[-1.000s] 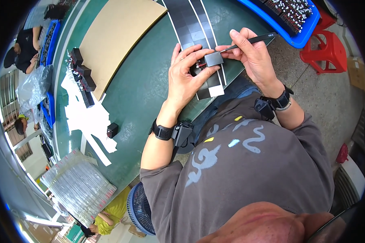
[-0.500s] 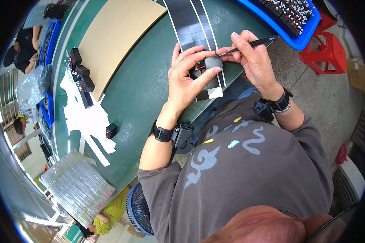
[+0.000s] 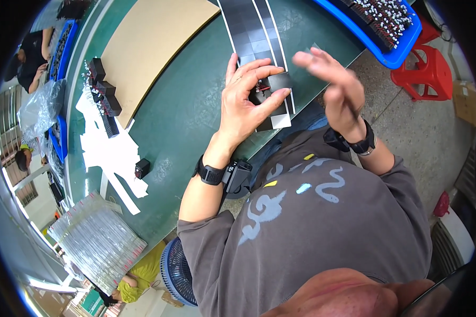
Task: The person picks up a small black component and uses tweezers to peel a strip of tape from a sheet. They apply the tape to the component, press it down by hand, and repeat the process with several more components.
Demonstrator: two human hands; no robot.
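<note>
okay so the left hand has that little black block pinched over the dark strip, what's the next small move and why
Probably bring the right hand back down to the small black block. The left hand pinches it between thumb and fingers above the black strip, while the right hand is lifted clear, blurred, touching nothing.

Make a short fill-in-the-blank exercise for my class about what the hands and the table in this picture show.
1. The left hand holds a small ____ block.
2. The right hand is lifted, blurred and ____ the block.
3. The table top is ____.
4. The stool is ____.

Missing words: black; off; green; red
</note>
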